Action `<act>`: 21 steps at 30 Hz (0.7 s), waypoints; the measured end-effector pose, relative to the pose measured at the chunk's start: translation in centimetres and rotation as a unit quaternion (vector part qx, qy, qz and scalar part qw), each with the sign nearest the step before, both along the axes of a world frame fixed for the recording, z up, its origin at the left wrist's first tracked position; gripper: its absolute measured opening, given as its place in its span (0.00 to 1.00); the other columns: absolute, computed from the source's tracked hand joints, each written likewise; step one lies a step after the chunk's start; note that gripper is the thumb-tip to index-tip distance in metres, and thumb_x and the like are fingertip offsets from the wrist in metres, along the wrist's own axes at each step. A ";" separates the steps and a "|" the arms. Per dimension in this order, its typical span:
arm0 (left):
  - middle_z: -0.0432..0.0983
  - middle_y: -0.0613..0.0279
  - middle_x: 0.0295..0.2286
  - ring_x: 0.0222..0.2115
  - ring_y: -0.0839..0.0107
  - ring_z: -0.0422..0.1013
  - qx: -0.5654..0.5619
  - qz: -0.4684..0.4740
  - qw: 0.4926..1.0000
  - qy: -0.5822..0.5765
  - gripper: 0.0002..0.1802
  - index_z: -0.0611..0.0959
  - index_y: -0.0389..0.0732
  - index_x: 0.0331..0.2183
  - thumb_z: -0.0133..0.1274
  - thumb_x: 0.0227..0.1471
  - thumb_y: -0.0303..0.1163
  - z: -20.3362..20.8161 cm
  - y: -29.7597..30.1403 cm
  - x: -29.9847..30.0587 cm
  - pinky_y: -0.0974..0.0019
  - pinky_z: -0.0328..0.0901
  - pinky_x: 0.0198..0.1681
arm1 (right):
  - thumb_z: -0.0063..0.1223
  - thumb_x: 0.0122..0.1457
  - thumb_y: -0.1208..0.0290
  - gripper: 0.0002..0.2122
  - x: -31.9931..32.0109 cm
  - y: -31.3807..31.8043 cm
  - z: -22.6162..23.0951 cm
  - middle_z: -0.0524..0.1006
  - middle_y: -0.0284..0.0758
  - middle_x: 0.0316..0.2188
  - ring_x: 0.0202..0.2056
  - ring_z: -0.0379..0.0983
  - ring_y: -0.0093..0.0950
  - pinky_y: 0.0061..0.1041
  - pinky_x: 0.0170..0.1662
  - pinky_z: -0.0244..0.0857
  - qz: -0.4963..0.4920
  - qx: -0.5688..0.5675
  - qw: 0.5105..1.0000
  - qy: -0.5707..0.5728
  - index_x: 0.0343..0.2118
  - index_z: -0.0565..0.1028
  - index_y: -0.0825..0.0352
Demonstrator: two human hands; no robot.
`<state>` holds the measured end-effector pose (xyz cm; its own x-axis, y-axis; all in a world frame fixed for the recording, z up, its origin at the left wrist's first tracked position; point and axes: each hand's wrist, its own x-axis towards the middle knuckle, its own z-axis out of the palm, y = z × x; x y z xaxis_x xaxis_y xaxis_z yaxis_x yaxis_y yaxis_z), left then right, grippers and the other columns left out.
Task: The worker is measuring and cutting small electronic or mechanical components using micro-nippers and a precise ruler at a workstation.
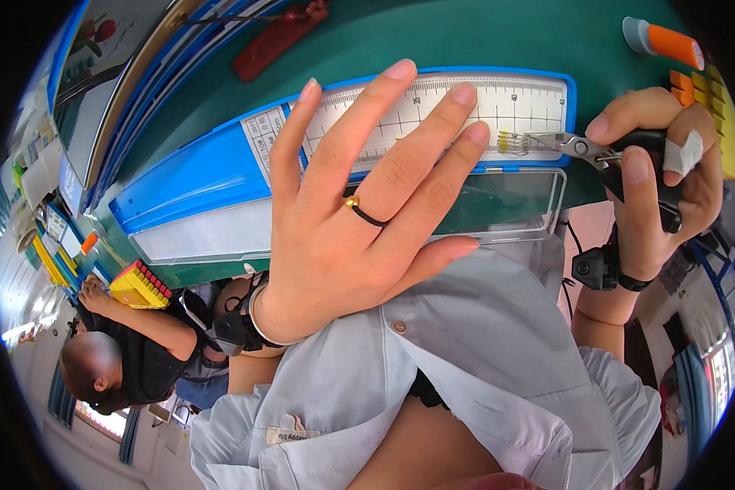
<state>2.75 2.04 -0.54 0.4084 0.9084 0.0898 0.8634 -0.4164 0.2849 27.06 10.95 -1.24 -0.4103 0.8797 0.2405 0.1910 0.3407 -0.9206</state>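
Gripping pliers [581,147] in the right hand [698,192], thumb and fingers closed around the dark handles; tips reach a bunch of thin wires [512,143] with yellow ends, over the ruler card [539,98]. Can't tell if the tips pinch them. Left hand [327,216] palm down across the box, fingers spread, pinching nothing visible; whatever's beneath is hidden. Looks partway: box open, wires and pliers brought together; wires not off the card yet. How many remain, can't tell. Blue box [196,184] holds the card toward the right, blue inside showing on the left; clear lid [204,233] folded open on the wearer's side. Beyond: green worktop [482,37], orange spool [676,46] upper right, co-worker [151,351] off left near a yellow-and-red block [139,287].
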 end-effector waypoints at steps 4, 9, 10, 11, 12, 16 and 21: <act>0.76 0.63 0.55 0.60 0.52 0.65 0.006 -0.007 1.000 -0.004 0.33 0.85 0.45 0.51 0.46 0.58 0.60 0.0 0.0 -0.1 0.43 0.51 0.65 | 0.54 0.60 0.77 0.13 -0.2 0.1 0.1 0.79 0.50 0.33 0.33 0.71 0.26 0.19 0.35 0.65 0.008 0.005 1.000 -0.001 0.30 0.58 0.62; 0.75 0.60 0.56 0.61 0.51 0.63 -0.011 -0.011 1.000 -0.002 0.32 0.83 0.44 0.54 0.48 0.58 0.56 0.6 0.0 0.0 0.43 0.48 0.66 | 0.54 0.59 0.79 0.12 -0.6 -0.6 0.2 0.79 0.48 0.32 0.31 0.71 0.24 0.18 0.35 0.64 -0.010 -0.030 0.999 0.033 0.29 0.59 0.63; 0.74 0.59 0.57 0.62 0.51 0.62 -0.020 -0.010 1.000 0.001 0.32 0.82 0.43 0.54 0.49 0.58 0.56 0.6 0.1 0.2 0.43 0.48 0.67 | 0.54 0.58 0.81 0.12 -0.3 -0.5 0.5 0.79 0.48 0.32 0.30 0.71 0.23 0.18 0.35 0.64 -0.016 -0.026 1.000 0.005 0.29 0.59 0.63; 0.73 0.58 0.58 0.62 0.50 0.61 -0.030 -0.011 0.999 0.003 0.32 0.81 0.43 0.55 0.50 0.58 0.55 1.0 -0.1 0.2 0.43 0.48 0.67 | 0.56 0.56 0.81 0.13 0.2 -0.2 0.4 0.79 0.47 0.31 0.29 0.70 0.22 0.18 0.35 0.63 0.015 -0.034 0.999 -0.001 0.30 0.59 0.63; 0.72 0.57 0.59 0.63 0.49 0.60 -0.050 -0.012 0.999 0.008 0.33 0.80 0.42 0.56 0.51 0.58 0.54 1.3 -0.1 0.4 0.42 0.47 0.67 | 0.58 0.54 0.79 0.15 0.5 -0.1 0.1 0.79 0.47 0.31 0.28 0.69 0.22 0.18 0.35 0.63 0.027 -0.037 0.998 0.041 0.30 0.59 0.63; 0.69 0.58 0.60 0.64 0.49 0.58 -0.039 -0.002 0.999 -0.002 0.30 0.79 0.42 0.58 0.54 0.56 0.45 1.9 -0.3 0.7 0.40 0.46 0.68 | 0.57 0.51 0.77 0.14 3.6 -0.1 1.8 0.79 0.46 0.27 0.25 0.70 0.30 0.22 0.31 0.65 0.069 -0.005 0.973 0.219 0.30 0.60 0.62; 0.70 0.63 0.60 0.63 0.52 0.60 -0.007 0.017 0.999 -0.038 0.32 0.80 0.45 0.56 0.62 0.49 0.43 1.3 -0.8 1.2 0.39 0.47 0.67 | 0.52 0.59 0.79 0.06 10.3 -2.8 8.3 0.75 0.38 0.25 0.26 0.73 0.26 0.26 0.31 0.68 -0.193 -0.016 0.955 0.223 0.29 0.66 0.68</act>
<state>3.95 1.21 0.74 0.3688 0.9232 0.1077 0.8527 -0.3822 0.3561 37.37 8.17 7.02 0.0834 0.9545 0.2863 -0.1177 0.2947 -0.9483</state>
